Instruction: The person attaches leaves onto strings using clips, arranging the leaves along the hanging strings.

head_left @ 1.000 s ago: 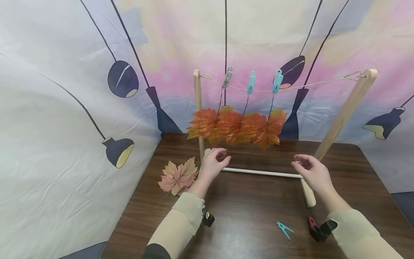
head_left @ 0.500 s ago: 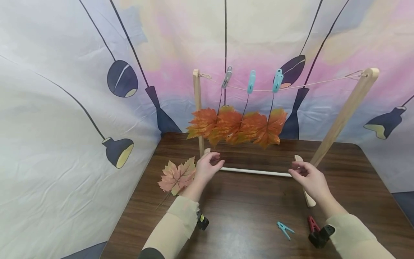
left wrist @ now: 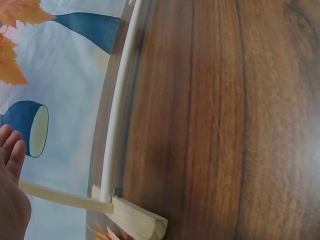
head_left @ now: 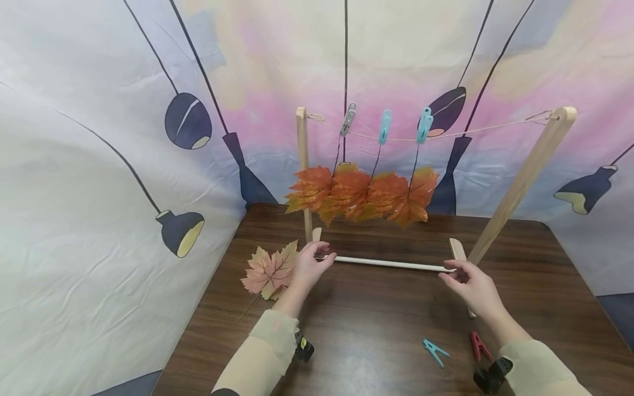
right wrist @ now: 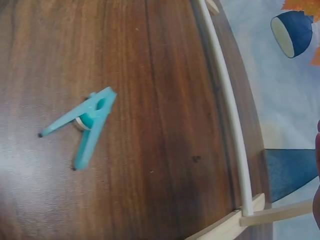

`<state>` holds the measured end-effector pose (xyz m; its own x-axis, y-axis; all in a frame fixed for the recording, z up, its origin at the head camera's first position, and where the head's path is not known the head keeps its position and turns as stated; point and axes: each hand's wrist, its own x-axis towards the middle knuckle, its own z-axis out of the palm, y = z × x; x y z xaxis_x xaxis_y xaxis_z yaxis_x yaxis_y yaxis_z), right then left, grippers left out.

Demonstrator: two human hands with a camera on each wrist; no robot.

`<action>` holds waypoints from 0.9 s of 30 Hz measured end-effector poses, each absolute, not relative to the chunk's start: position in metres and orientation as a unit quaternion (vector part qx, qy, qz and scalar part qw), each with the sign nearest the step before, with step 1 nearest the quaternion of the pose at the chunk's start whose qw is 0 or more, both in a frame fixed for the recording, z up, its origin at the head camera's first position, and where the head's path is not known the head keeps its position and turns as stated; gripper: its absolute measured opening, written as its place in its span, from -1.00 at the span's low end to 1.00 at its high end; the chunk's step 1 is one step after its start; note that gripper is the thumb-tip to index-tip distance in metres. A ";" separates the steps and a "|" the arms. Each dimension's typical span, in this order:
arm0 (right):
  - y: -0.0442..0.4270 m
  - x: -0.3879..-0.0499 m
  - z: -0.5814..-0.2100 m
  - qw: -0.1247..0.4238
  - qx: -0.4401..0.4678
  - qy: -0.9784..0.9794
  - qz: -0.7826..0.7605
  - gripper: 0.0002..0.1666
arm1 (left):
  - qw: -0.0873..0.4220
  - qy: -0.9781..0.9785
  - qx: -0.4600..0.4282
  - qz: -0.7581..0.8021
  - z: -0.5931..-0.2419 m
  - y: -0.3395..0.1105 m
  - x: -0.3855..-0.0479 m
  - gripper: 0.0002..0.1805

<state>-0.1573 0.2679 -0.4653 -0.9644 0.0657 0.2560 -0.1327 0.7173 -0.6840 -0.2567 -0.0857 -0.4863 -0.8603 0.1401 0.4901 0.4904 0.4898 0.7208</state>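
My left hand [head_left: 308, 268] hovers by the left end of a white rod [head_left: 391, 263], fingers loosely bent and holding nothing. In the left wrist view that hand [left wrist: 11, 187] shows at the edge, apart from the rod. Near the rod's right end is my right hand [head_left: 473, 285], relaxed, with nothing seen in it. The rod joins the wooden posts of a small rack, including the right post [head_left: 520, 184]. Orange artificial maple leaves [head_left: 354, 192] hang by their stems from its string, held by a grey clothespin [head_left: 348, 119] and two blue clothespins [head_left: 384, 126].
A pink maple leaf [head_left: 267, 272] lies on the brown table [head_left: 366, 341], left of my left hand. Toward the front right lie a loose blue clothespin [head_left: 436, 351] and a red clothespin [head_left: 479, 346]. A painted cloth backdrop [head_left: 396, 49] stands close behind.
Both hands have moved lower and toward me; the left hand also shifted left and the right slightly left. The red clothespin has come more into view. The hanging leaves stay put.
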 end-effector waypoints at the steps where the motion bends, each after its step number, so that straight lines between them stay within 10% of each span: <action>1: 0.268 -0.156 -0.467 0.133 0.019 -0.917 0.375 -0.60 | 0.185 -0.843 -0.184 -0.471 -0.487 -0.087 -0.256 -0.74; 27: 0.278 -0.128 -0.514 0.035 0.064 -0.940 0.333 -0.51 | 0.160 -0.880 -0.128 -0.429 -0.517 -0.134 -0.240 -0.71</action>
<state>-0.1280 0.2777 -0.5135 -0.9894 -0.0962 0.1085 -0.1431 0.7695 -0.6224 -0.2404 -0.1337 -0.5170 -0.9158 0.0888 0.3918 0.3634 0.5989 0.7136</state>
